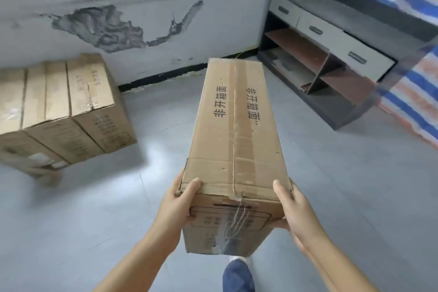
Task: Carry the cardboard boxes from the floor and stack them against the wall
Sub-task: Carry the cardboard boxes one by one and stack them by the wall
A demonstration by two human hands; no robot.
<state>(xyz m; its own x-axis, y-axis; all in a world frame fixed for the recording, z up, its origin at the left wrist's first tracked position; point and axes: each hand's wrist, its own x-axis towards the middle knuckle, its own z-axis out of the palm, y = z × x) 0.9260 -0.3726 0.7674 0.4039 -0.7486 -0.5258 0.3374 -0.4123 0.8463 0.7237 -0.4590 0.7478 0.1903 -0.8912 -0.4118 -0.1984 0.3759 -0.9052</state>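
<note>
I carry a long cardboard box [237,130] lengthwise in front of me, above the floor, its taped top printed with black characters. My left hand [176,206] grips its near left corner, thumb on top. My right hand [292,208] holds the near right side, thumb on the top edge and fingers under the end. Several similar boxes [64,111] stand side by side at the left against the peeling white wall [142,19].
A dark low cabinet [331,59] with grey drawers and open shelves stands at the right along the wall. A striped red, white and blue tarp [417,92] hangs at the far right. Grey floor [118,197] lies between. My blue trouser leg [238,275] shows below the box.
</note>
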